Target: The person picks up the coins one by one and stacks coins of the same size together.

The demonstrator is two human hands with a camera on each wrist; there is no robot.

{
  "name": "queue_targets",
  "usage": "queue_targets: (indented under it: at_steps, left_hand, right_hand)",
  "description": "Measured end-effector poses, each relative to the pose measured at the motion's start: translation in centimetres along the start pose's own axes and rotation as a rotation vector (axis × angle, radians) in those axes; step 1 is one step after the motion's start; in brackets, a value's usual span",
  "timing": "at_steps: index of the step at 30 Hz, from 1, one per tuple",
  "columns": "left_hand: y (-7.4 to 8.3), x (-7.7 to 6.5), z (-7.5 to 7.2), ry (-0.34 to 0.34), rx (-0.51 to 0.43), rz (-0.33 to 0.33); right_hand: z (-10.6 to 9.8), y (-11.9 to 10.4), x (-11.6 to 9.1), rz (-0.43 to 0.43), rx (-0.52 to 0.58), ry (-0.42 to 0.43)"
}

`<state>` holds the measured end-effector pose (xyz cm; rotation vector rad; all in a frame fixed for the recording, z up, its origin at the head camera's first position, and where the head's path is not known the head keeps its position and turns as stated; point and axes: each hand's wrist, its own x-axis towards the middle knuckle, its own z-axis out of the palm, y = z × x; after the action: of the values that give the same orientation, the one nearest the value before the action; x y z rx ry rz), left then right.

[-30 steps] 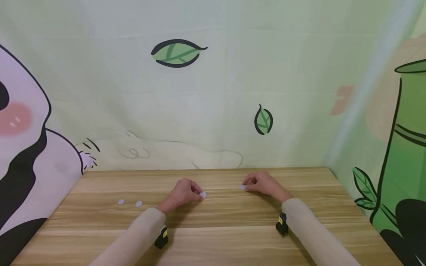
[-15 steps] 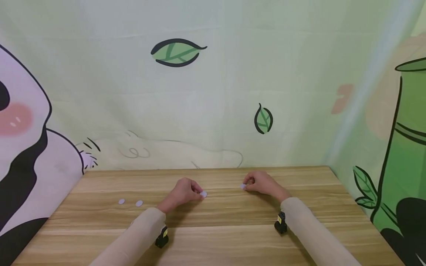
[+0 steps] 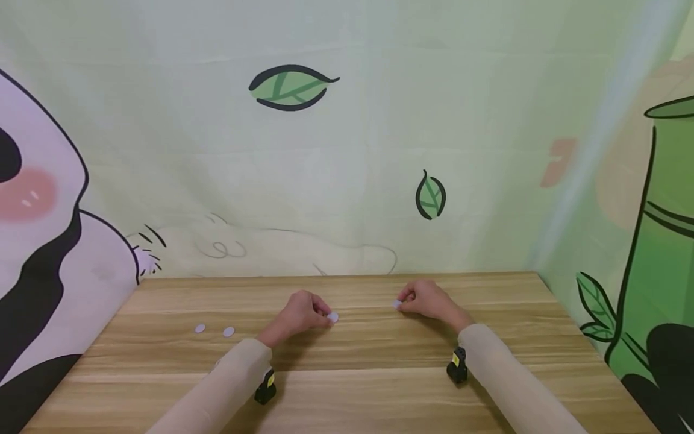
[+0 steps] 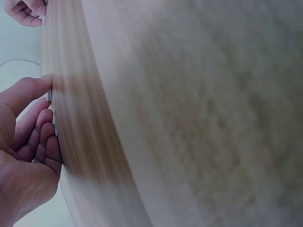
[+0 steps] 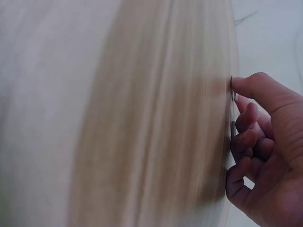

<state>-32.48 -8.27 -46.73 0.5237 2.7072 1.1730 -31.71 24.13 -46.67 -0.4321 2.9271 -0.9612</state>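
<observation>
In the head view, my left hand [image 3: 298,313] pinches a small flat white disc [image 3: 333,317] between thumb and forefinger, low at the wooden tabletop. The left wrist view shows this disc [image 4: 49,96] edge-on at the fingertips, with the other fingers curled against the table. Further right and slightly farther back, my right hand [image 3: 428,299] pinches a second white disc [image 3: 397,304] by its edge. From the right wrist, its thumb and fingers [image 5: 248,116] lie right at the table surface. A gap of bare wood separates the two held discs.
Two more white discs, one farther left [image 3: 200,328] and one nearer the left hand [image 3: 229,331], lie flat on the wooden table [image 3: 358,398]. Behind the table's back edge hangs a printed cloth backdrop [image 3: 358,150] with leaves and a panda.
</observation>
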Motion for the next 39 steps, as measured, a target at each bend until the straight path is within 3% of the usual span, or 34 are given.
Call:
queue_targets:
  at_steps: [17,32,39]
  left_hand:
    - [-0.1,-0.3,0.0,0.011,0.007,-0.001]
    - [-0.2,-0.4,0.0,0.02,0.013,0.0]
    - [-0.2,-0.1,0.0,0.005,0.008,0.011]
  right_hand:
    - [-0.4,-0.2,-0.1,-0.001,0.031,-0.01]
    - [0.2,-1.5,0.2,-0.017,0.107,-0.054]
    - [0.4,-2.4,0.1,-0.019,0.08,-0.07]
